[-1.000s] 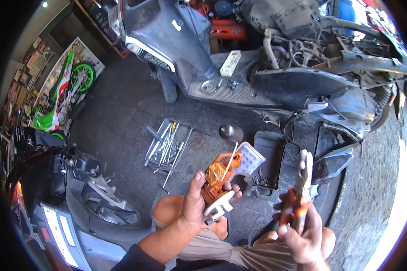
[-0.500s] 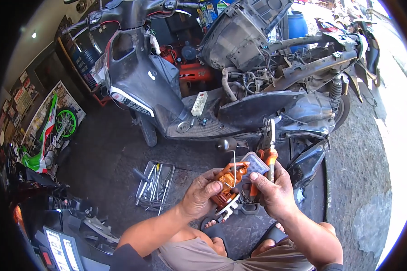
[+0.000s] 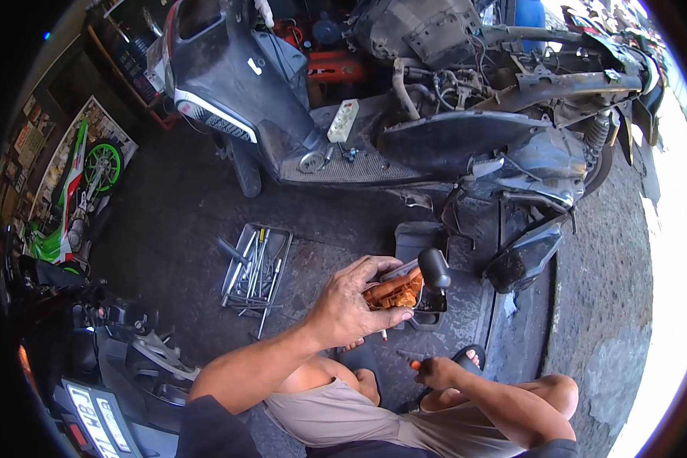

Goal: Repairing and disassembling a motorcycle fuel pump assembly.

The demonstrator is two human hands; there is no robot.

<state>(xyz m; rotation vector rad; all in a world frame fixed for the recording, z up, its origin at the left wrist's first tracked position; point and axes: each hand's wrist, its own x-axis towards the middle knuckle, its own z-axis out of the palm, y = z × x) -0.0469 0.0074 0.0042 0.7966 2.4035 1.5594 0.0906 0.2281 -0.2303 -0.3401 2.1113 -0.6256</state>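
Landmark: the stripped scooter (image 3: pixel 450 145) on the concrete floor (image 3: pixel 183 206).

Change vs half a sec ago: then both hands were together at the orange part, right one holding orange-handled pliers up by it. Now the right hand (image 3: pixel 437 372) has dropped low, near the knees and well clear of the scooter, fist closed round a small orange-tipped tool (image 3: pixel 414 364); can't tell if it's the pliers, most of it is hidden. Left hand (image 3: pixel 353 305) alone has the orange part (image 3: pixel 393 291), fingers curled over it from the top, thumb below, firm hold, just in front of the scooter's footboard. A black rounded knob-like piece (image 3: pixel 433 269) sits right beside the part, scooter side. My read: the two-handed work on the part is paused and the part is only being held.

Signs and packs, all relative to the scooter:
- white oblong power strip (image 3: pixel 343 120) lying on the footboard.
- metal tray of hand tools (image 3: pixel 256 263) on the floor, to the left in front of the scooter.
- poster w/ a green motorbike (image 3: pixel 84 183), far left, leaning at the wall.
- small coloured rectangular signs (image 3: pixel 27 141) farther left, too small to make out.
- blue drum (image 3: pixel 528 14) behind the scooter, top edge.
- white rectangular plate (image 3: pixel 103 424), bottom left, on another bike.
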